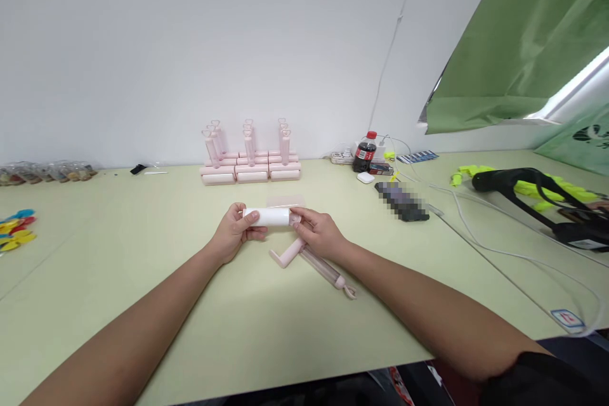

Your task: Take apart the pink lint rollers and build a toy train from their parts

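Observation:
A white lint roller refill (271,217) lies level between my two hands above the table. My left hand (234,231) is closed around its left end, thumb on top. At the other end, my right hand (318,228) pinches a pale translucent end piece (295,218) that sticks out of the roll; how deep it sits is hidden. Below my right hand, a pink lint roller handle (326,268) lies slanted on the table, with a bent arm at its upper left and a loop at its lower right. A clear flat cover (285,201) lies just behind the roll.
Several pink lint rollers (252,168) stand in rows against the wall. To the right are a cola bottle (365,152), a white case (365,177), a blurred dark device (402,201), white cables (469,228) and a black frame (518,196). Colourful pieces (18,228) lie far left.

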### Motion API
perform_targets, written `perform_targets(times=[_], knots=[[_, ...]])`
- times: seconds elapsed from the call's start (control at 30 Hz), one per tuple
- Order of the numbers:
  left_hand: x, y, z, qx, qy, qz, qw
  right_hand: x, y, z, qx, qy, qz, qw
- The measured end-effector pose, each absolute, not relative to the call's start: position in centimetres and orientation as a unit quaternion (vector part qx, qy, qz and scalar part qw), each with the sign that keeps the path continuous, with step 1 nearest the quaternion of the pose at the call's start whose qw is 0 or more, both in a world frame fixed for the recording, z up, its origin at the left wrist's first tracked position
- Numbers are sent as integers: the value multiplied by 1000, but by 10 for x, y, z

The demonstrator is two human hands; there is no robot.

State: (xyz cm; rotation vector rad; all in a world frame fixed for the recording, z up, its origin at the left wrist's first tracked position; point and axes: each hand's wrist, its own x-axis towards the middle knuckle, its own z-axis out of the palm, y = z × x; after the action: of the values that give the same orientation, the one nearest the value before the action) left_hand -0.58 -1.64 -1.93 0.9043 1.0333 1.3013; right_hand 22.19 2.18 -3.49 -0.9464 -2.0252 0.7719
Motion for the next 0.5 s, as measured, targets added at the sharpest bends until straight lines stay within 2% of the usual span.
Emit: perform_targets(times=[0.27, 0.5], knots=[[-6, -16, -18, 383, 439, 559, 590, 232, 38, -29, -473, -709, 254, 457], [-4, -18, -18, 388, 441, 551, 592, 257, 71, -27, -560, -694, 222, 395]])
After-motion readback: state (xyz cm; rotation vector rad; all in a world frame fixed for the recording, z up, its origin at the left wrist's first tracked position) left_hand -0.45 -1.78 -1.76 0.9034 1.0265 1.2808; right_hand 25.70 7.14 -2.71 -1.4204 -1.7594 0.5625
